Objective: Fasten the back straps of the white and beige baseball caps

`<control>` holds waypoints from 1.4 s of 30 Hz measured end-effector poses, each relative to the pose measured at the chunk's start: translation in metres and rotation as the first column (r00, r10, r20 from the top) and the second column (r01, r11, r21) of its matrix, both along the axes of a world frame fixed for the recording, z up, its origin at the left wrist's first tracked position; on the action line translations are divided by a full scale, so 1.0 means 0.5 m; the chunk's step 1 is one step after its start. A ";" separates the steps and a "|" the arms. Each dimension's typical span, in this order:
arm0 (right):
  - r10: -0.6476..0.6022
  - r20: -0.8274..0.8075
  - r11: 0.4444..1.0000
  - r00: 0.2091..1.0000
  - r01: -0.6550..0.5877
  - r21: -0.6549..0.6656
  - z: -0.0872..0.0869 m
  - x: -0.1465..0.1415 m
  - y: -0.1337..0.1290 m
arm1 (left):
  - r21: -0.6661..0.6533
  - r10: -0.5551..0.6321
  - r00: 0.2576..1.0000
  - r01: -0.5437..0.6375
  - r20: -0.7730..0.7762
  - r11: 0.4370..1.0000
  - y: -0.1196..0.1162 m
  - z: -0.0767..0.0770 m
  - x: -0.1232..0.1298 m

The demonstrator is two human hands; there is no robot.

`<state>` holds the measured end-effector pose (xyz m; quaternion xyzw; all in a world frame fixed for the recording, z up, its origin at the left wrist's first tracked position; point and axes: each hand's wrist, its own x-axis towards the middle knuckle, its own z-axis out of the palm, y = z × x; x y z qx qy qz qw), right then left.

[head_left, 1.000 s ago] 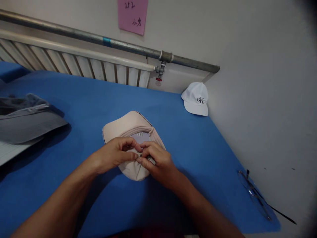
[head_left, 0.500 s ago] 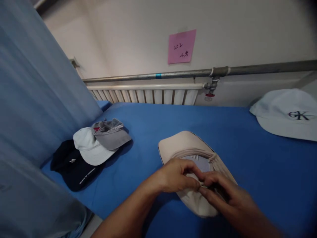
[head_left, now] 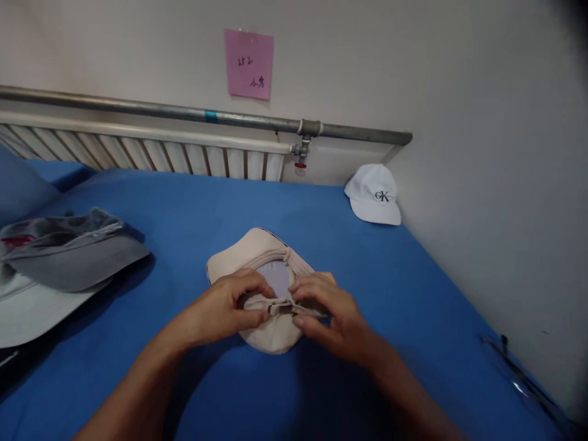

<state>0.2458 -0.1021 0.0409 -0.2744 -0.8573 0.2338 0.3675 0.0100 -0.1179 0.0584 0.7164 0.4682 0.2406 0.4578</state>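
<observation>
A beige cap (head_left: 243, 252) lies upside down on the blue surface, its brim toward the far left and its inside facing up. Both hands are at the back strap (head_left: 281, 307) with its small metal buckle. My left hand (head_left: 232, 305) pinches the strap on the left of the buckle between thumb and fingers. From the right, my right hand (head_left: 328, 309) grips the strap's other side, thumb below and fingers above. Part of the cap's right side is hidden behind my right hand.
Left on the blue sheet (head_left: 184, 208) lie a grey cap (head_left: 87, 257) and a white cap (head_left: 46, 306), overlapping. A white cap with black letters (head_left: 374, 196) sits at the far right corner by the wall. Glasses (head_left: 523, 383) lie at the right edge. A radiator (head_left: 193, 158) runs behind.
The view has turned to the right, so the scene has shifted left. My fingers, close together at the strap before, are now farther apart, and the buckle shows between them.
</observation>
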 end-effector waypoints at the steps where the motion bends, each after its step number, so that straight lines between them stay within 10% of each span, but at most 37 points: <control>1: 0.041 0.043 0.999 0.998 -0.040 -0.019 0.001 0.001 0.001 | 0.000 -0.017 1.000 0.017 -0.012 1.000 -0.001 -0.001 0.000; 8: 0.033 0.080 0.991 0.996 -0.022 -0.130 0.002 0.000 -0.002 | -0.116 -0.022 0.999 0.025 0.024 0.993 -0.001 -0.004 -0.002; 17: -0.008 0.000 0.975 1.000 0.008 -0.220 0.007 0.010 -0.006 | 0.102 -0.067 0.993 0.077 -0.093 0.992 0.004 0.006 -0.004; 25: -0.026 -0.053 0.975 0.998 0.013 -0.223 0.005 0.014 -0.010 | -0.112 -0.072 0.997 0.073 0.007 0.991 0.001 0.010 -0.001; 42: 0.017 -0.017 0.993 1.000 -0.015 0.116 0.008 0.025 0.005 | -0.201 -0.324 0.945 0.309 -0.044 0.930 0.000 0.019 -0.026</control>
